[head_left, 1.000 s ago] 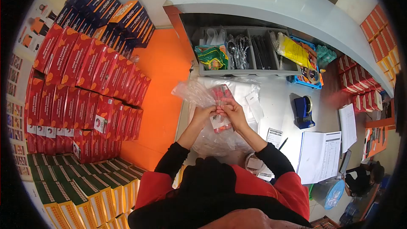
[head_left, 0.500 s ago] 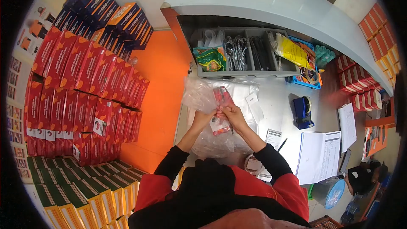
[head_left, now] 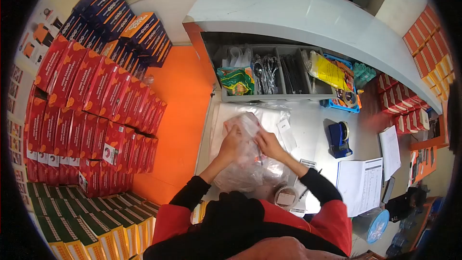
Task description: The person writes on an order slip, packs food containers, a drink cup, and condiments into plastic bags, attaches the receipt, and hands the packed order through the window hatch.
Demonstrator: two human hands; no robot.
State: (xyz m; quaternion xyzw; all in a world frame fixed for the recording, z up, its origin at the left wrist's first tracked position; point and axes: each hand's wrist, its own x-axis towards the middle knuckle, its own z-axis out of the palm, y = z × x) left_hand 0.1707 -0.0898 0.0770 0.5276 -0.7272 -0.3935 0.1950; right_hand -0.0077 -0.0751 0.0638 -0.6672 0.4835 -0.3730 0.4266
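A crinkled clear plastic bag (head_left: 247,126) is between my hands above the counter. Something red shows faintly through its film, blurred by the plastic. My left hand (head_left: 232,145) is closed on the bag's left side, its fingertips partly veiled by the film. On the other side, my right hand (head_left: 270,145) pinches the bag's edge with bent fingers. More loose clear plastic (head_left: 238,175) lies crumpled below my hands, near my body. A small white paper slip (head_left: 287,135) rests just beyond my right hand.
A grey divided tray (head_left: 284,97) holds wrapped cutlery and packets under the raised shelf (head_left: 288,14). To the right are a blue tape dispenser (head_left: 340,139) and an open notebook (head_left: 358,185). Near my right forearm stands a round clear container (head_left: 287,197). Stacked red boxes (head_left: 72,127) fill the left side.
The clear bag has moved from left of the red packet to over it, covering it. My hands have come apart and the right hand now grips the bag's edge.
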